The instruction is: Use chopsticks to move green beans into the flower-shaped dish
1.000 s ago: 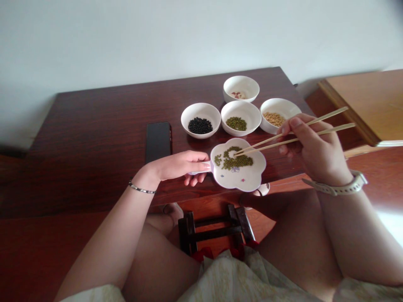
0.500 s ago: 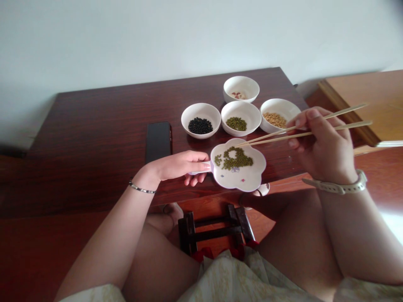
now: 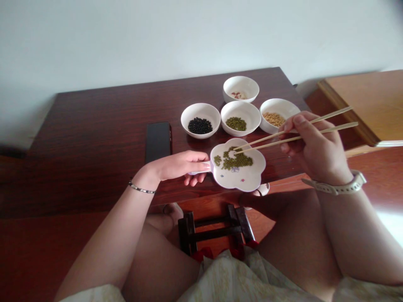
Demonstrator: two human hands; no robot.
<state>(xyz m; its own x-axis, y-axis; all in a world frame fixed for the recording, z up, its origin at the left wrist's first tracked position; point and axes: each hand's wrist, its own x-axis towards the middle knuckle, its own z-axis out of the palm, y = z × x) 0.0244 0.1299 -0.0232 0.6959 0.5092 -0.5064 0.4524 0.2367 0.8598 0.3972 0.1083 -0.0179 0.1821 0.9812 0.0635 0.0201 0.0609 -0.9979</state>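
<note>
My left hand is closed on the short handle of a white flower-shaped plate with a purple rim. Green mung beans lie scattered over its upper half. My right hand grips a pair of wooden chopsticks, their tips slightly apart among the beans on the plate. Just beyond the plate stands a white bowl holding mung beans. To its left is a bowl of black beans, and to its right a bowl of yellowish beans, partly behind my right hand.
Farther back, another white bowl holds a few reddish and pale pieces. A black phone lies on the dark wooden table, left of the bowls. A lighter wooden table stands at the right. Below the near edge is a dark stool.
My right hand has shifted left and slightly down with the chopsticks. Their tips have spread a little and sit lower on the plate. My left hand and the plate stay nearly still.
</note>
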